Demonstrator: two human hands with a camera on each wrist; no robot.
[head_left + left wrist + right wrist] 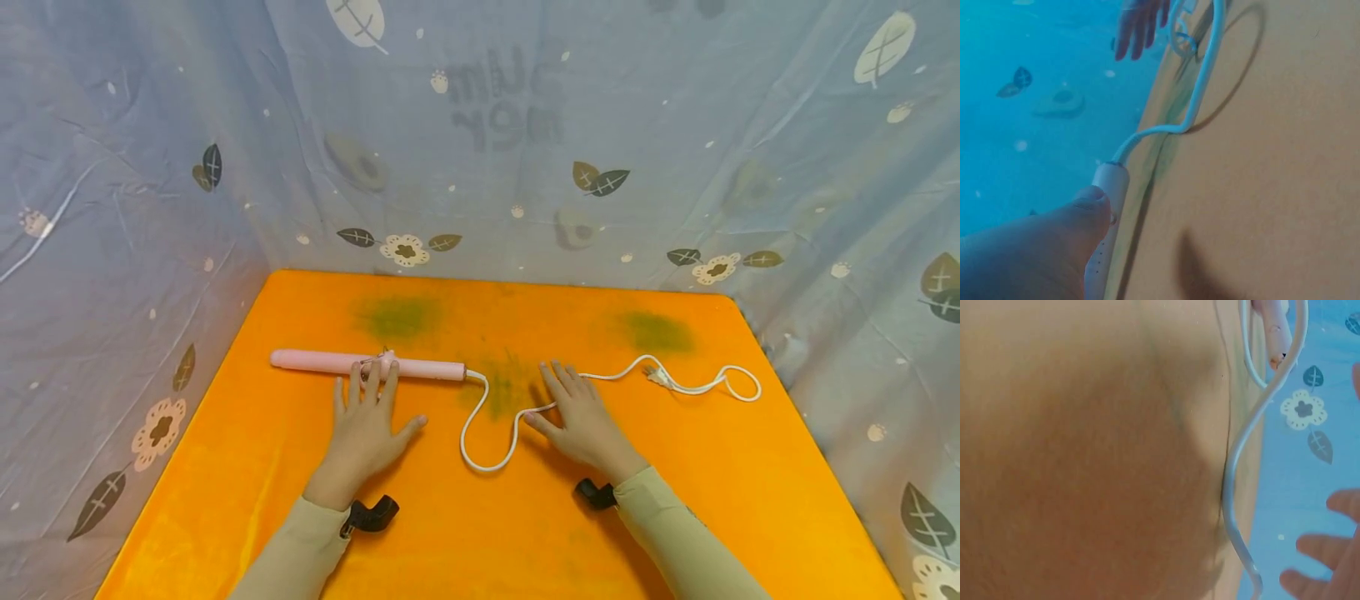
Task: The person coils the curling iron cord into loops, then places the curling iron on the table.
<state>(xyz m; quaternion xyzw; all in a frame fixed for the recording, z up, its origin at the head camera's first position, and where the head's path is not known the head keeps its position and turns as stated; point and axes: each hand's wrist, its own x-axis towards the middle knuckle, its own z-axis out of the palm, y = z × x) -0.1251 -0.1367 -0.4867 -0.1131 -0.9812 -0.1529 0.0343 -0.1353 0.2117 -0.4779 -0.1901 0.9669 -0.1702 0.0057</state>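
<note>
Hanging left, far and right is grey-blue leaf-print fabric, around an orange cloth-covered table. Long pink tubular curling iron lies toward the far left. Left hand has fingers spread at its middle, not gripping, can't tell if touching. Right hand is splayed too, holding nothing, by a thin white cord and small white plug.
</note>
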